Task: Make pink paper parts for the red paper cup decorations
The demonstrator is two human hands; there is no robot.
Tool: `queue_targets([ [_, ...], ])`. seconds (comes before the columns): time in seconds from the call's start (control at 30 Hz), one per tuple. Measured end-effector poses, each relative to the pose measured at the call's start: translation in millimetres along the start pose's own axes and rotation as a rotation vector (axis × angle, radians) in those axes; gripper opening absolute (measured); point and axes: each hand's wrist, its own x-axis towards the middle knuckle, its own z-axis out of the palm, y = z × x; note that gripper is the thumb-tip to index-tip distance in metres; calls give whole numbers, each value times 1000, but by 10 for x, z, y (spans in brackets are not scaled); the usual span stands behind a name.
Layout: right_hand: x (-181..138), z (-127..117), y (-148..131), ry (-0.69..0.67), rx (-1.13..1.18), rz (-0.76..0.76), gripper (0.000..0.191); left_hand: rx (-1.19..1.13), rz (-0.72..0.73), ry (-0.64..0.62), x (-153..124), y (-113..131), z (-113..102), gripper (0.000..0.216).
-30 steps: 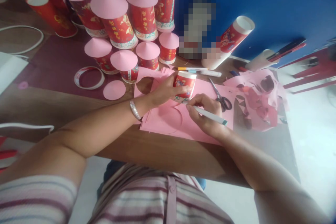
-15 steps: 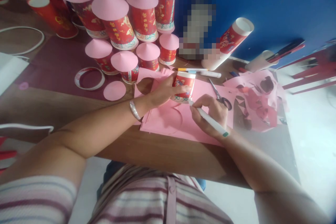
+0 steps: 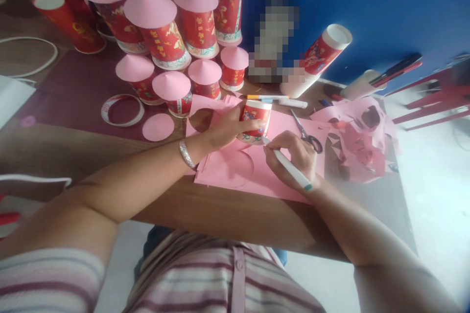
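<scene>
My left hand (image 3: 230, 129) is closed around a small red paper cup (image 3: 253, 113) with a white rim and a band of green drawing at its lower edge. A white marker with a green end (image 3: 293, 171) is gripped in my right hand (image 3: 292, 154). The marker's tip meets or nearly meets the cup's lower band; I cannot tell which. Beneath both hands lies a stack of pink paper sheets (image 3: 220, 176). Scissors (image 3: 307, 138) rest just beyond my right hand. Several capped pens, one an orange marker (image 3: 261, 97), lie behind the cup.
Several red cups with pink cone tops (image 3: 159, 34) stand at the back left. A paper ring (image 3: 123, 110) and a pink disc (image 3: 158, 127) lie left of my hand. Pink scraps (image 3: 362, 142), a pen holder (image 3: 362, 85) and stacked cups (image 3: 319, 58) are on the right.
The marker's green end has swung slightly left and its tip has shifted a little along the cup's lower band. The whole view has drifted slightly; both grips stay the same.
</scene>
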Motion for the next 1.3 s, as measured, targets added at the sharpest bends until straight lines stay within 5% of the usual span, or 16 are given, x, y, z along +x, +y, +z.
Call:
queue_targets([
  [1.3,-8,-12,-2,-33,12,20,21,7,-4,-5,3,36,9,54],
])
